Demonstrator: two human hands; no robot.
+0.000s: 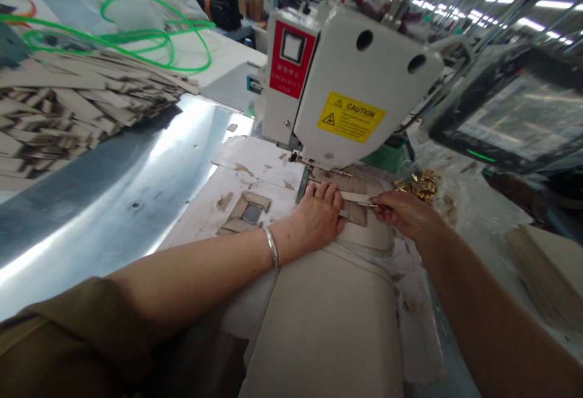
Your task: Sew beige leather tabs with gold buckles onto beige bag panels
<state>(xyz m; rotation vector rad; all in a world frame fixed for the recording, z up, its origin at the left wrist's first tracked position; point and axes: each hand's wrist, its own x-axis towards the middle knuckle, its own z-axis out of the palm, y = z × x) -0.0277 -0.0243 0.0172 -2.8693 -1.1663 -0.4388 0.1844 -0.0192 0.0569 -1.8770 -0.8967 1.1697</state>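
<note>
Your olive sleeve fills the lower left corner, and the bare left forearm runs from it up toward the machine, with a silver bangle at the wrist. Just beside that arm, nearest you at the bottom centre, lies a broad beige panel, smooth and rounded over at its far end.

Your left hand rests palm down on the far end of that panel. Its fingers are stretched out and close together, pressing the material flat, with the fingertips just in front of the needle area. Your right hand sits just beside it on the right. The thumb and fingers are pinched on a thin metal tool, which points left and lies across the work next to your left fingertips. You cannot tell exactly what kind of tool it is.

Directly above both hands hangs the head of the white sewing machine, carrying a yellow caution label and a red emergency-stop plate. A heap of gold metal fittings lies near your right hand, behind it. A tilted control screen stands further right.

To the left, the shiny steel table carries a tall stack of beige strips, with a looped green cord behind it.
</note>
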